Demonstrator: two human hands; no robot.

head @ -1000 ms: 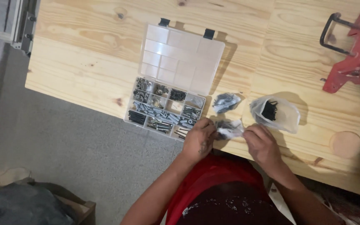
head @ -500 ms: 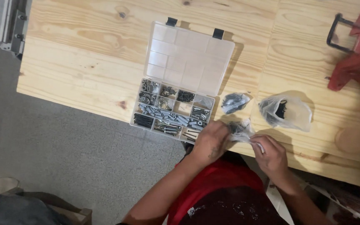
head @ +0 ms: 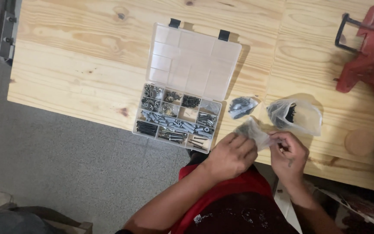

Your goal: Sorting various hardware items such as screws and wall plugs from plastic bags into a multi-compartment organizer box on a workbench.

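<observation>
Both hands work a small clear plastic bag (head: 252, 130) of dark hardware at the near edge of the wooden table (head: 78, 78). My left hand (head: 232, 156) grips its left side, and my right hand (head: 288, 154) pinches its right end. Just left of the hands lies an open clear organizer box (head: 176, 117), its compartments filled with screws, plugs and washers, its lid (head: 193, 63) folded back flat on the wood.
Two more clear bags sit beyond the hands: a small one (head: 242, 106) with dark pieces and a larger one (head: 295, 115) with black screws. A red clamp-like tool (head: 369, 56) lies at the far right. Grey floor (head: 66, 164) runs below the table edge.
The camera view has shifted slightly. My hands stay together on the small bag, with the fingers reworking their grip on it.
</observation>
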